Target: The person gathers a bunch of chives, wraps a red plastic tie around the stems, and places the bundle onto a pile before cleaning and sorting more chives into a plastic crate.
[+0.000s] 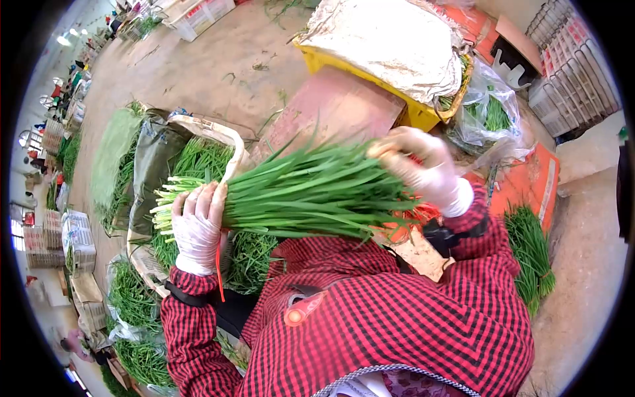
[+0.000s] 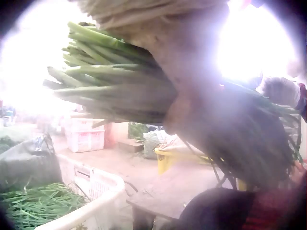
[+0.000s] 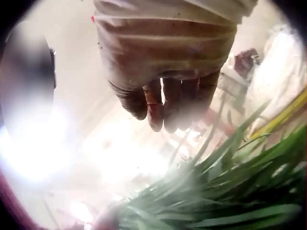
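Head cam: up high, wide, looks fwd/down. L-wrist cam: v. close under L hand [image 1: 199,228], faces out over white basket's rim [image 2: 112,188] twd yellow crate's edge [image 2: 164,163]. R-wrist cam: v. close on R hand [image 3: 165,72]. All share green bunch [image 1: 297,192].

Beyond the green bunch [image 1: 311,198], you can pass over the pinkish board [image 1: 324,109] and bare floor [image 1: 198,73], but the yellow crate [image 1: 418,114] blocks you off its far right. Under its cut end, the white-rimmed basket [image 1: 228,135] obstructs you; your left hand [image 1: 198,225] wraps it there, and checked clothing [image 1: 397,298] closes its near side.
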### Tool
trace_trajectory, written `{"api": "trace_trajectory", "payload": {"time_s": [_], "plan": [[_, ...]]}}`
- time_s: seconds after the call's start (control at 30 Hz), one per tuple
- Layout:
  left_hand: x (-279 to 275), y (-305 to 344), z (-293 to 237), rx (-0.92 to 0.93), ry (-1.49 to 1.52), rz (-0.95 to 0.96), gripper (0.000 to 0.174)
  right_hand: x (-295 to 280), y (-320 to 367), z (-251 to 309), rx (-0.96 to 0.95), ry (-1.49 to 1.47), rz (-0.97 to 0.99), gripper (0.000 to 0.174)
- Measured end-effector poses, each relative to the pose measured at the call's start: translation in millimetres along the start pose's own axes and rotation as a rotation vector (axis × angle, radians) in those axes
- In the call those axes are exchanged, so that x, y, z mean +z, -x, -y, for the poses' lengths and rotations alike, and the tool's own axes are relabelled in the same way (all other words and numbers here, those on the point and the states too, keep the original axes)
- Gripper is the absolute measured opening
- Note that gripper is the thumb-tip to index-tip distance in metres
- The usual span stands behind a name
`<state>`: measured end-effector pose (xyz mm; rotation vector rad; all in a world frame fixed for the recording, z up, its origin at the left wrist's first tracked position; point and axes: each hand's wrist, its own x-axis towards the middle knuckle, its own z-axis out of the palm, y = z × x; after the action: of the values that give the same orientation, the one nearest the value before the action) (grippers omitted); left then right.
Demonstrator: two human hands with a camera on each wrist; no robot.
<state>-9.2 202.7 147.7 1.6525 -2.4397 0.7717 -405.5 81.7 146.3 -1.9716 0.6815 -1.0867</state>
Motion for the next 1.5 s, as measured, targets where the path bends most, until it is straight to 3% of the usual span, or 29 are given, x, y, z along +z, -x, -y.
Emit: {"api": "trace_trajectory", "payload": {"time_s": [0.03, 0.07, 0.13, 0.2, 0.33, 0.37, 0.4, 0.47, 0.53, 0.63, 0.73, 0.8, 0.9, 0.93, 1.0, 1.07, 1.13, 1.2, 1.27, 1.37, 1.5], "plan": [[-6.8, 1.2, -3.4, 0.013, -0.012, 0.008, 0.065, 11.8, -6.8, 4.9, -0.175, 0.102, 0.000, 0.012], [-11.7, -1.6, -6.3, 0.027, -0.021, 0.019, 0.062, 17.2, -14.8, 19.1, -0.224, 0.139, 0.024, 0.011], [-25.5, -5.8, -13.3, 0.075, -0.032, 0.007, 0.059, 20.5, -14.6, 29.7, -0.133, 0.135, 0.039, 0.013], [-35.5, -11.7, -16.5, 0.115, -0.045, 0.004, 0.058, 22.4, -9.4, 34.7, -0.149, 0.088, 0.224, 0.014], [-31.9, -7.0, -25.2, 0.048, -0.018, 0.032, 0.058, 51.0, 30.1, 17.1, -0.237, 0.351, 0.276, 0.031], [-30.7, -5.4, -26.8, 0.039, -0.003, 0.041, 0.059, 55.0, 44.1, 17.9, -0.185, 0.324, 0.426, 0.041], [-29.6, -4.3, -28.6, 0.029, 0.012, 0.050, 0.060, 65.1, 58.1, 13.4, -0.128, 0.111, 0.452, 0.035], [-25.5, 0.2, -32.3, 0.014, 0.028, 0.070, 0.063, 65.4, 70.3, 19.1, -0.035, 0.013, 0.531, 0.029], [-16.0, 5.3, -36.7, 0.005, 0.031, 0.084, 0.065, 64.6, 72.9, 16.4, -0.052, 0.066, 0.426, 0.023], [-9.3, 6.0, -40.2, 0.015, 0.042, 0.073, 0.069, 48.6, 73.2, 25.6, 0.083, 0.020, 0.412, 0.021], [-13.5, 1.8, -42.9, 0.007, 0.048, 0.088, 0.071, 25.5, 67.5, 33.6, 0.117, 0.021, 0.678, 0.025], [-14.6, 0.0, -44.2, 0.010, 0.041, 0.081, 0.072, 3.5, 63.9, 35.5, 0.157, -0.047, 0.680, 0.026], [-13.5, -1.4, -43.0, 0.028, -0.002, 0.040, 0.073, -16.8, 67.6, 22.9, 0.360, -0.235, 0.432, 0.016], [-14.6, -2.4, -43.8, 0.042, -0.003, 0.033, 0.071, -11.8, 65.1, 13.8, 0.213, -0.217, 0.276, 0.019], [-17.2, -5.9, -44.8, 0.067, -0.009, 0.016, 0.067, 0.3, 59.6, 6.1, 0.245, -0.126, 0.092, 0.021], [-16.4, -5.9, -45.4, 0.071, -0.023, 0.020, 0.066, 19.5, 58.9, -1.8, 0.519, -0.246, 0.087, 0.024], [-18.1, -5.6, -47.0, 0.066, -0.032, 0.031, 0.065, 39.0, 58.0, -2.6, 0.516, -0.019, 0.195, 0.023], [-21.0, -4.7, -50.8, 0.052, -0.036, 0.043, 0.065, 59.4, 62.7, -14.1, 0.397, 0.084, 0.200, 0.021], [-18.4, 0.8, -51.8, 0.027, -0.027, 0.066, 0.068, 66.6, 61.4, -16.0, 0.327, 0.140, 0.157, 0.020], [-16.7, 6.2, -53.9, -0.003, -0.020, 0.081, 0.069, 63.5, 52.7, -9.3, 0.429, 0.124, 0.143, 0.020], [-18.1, 2.3, -56.0, 0.035, -0.033, 0.049, 0.066, 78.3, 50.0, -11.5, 0.402, 0.126, 0.186, 0.023]]}}
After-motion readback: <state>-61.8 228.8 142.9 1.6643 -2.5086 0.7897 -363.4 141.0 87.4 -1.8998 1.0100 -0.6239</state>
